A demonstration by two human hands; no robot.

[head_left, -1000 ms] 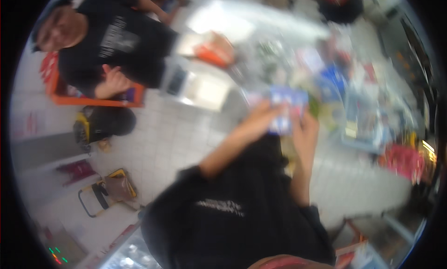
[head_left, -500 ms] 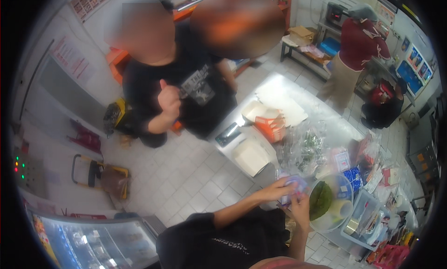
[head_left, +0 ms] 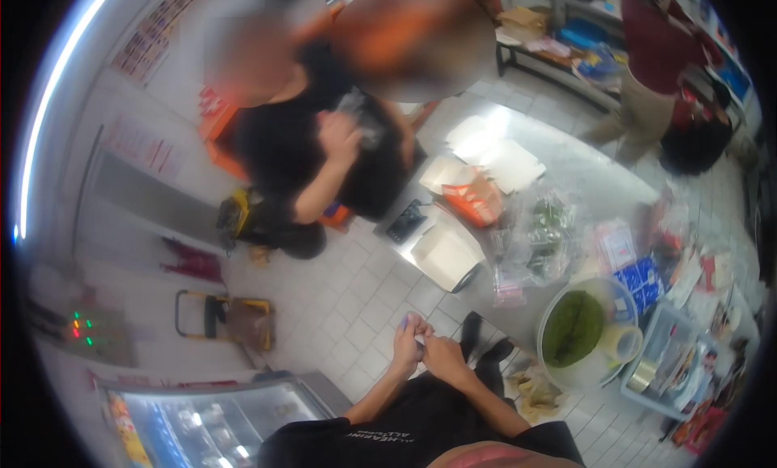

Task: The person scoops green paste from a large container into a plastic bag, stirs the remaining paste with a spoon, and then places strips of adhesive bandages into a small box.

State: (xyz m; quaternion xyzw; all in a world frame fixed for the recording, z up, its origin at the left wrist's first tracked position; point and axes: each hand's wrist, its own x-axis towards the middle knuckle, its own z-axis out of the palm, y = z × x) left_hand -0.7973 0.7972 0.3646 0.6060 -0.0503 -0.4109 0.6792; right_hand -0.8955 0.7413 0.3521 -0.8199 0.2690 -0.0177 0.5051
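Observation:
My left hand and my right hand are together in front of my body, over the floor beside the table. Their fingers are curled and touching. A small bluish spot shows at the left fingers; whatever they hold, if anything, is too small to make out. To the right, on the metal table, stands a clear round tub with a dark green leafy mass and a pale yellow cup in it. Clear plastic bags with greens lie beyond it, a pinkish label near their lower edge.
A cream open box, a small dark-screened scale and an orange-and-white packet are at the table's far left. A blue-grey bin holds supplies at right. A person in black stands across; another in maroon is farther back.
Both hands have moved left, away from the table edge, down in front of my body. The purplish packet they held is no longer seen in them. The view has shifted too.

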